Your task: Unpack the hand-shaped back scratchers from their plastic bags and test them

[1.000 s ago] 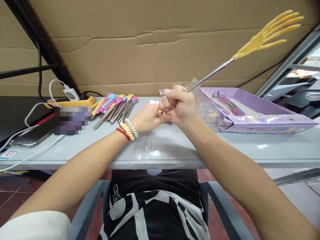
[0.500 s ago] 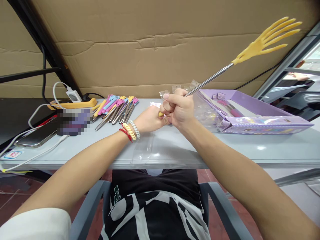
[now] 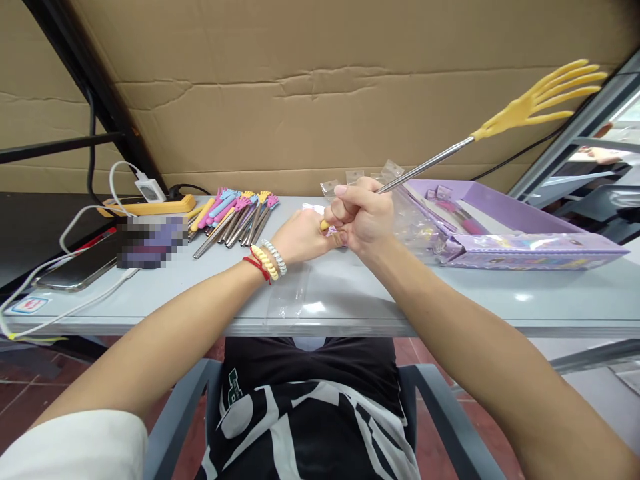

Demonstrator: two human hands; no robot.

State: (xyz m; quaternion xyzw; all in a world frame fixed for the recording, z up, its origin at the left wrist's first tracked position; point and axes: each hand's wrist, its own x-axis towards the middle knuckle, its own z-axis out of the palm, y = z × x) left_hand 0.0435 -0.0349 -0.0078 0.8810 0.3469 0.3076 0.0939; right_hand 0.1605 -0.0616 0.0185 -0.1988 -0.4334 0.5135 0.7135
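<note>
My right hand (image 3: 367, 215) is closed in a fist around the metal rod of a back scratcher (image 3: 433, 162). Its yellow hand-shaped head slants up to the far right, and a yellow end shows below the fist. My left hand (image 3: 305, 237) touches the right one, bent inward beside that yellow end. Its fingers are mostly hidden; a scrap of white and pink shows by its thumb, too covered to name. Left of the hands lies a pile of back scratchers (image 3: 235, 217) with pink, blue and yellow parts.
A purple box (image 3: 535, 250) with printed sides stands at right, clear plastic bags (image 3: 413, 223) against it. Another clear bag (image 3: 287, 297) lies near the table's front edge. At left are a phone (image 3: 80, 263), white cables and a yellow power strip (image 3: 175, 205). Cardboard (image 3: 300, 133) closes the back.
The back scratcher's yellow head has dipped lower, its rod now at a flatter slant. Both hands have stayed together in nearly the same place.
</note>
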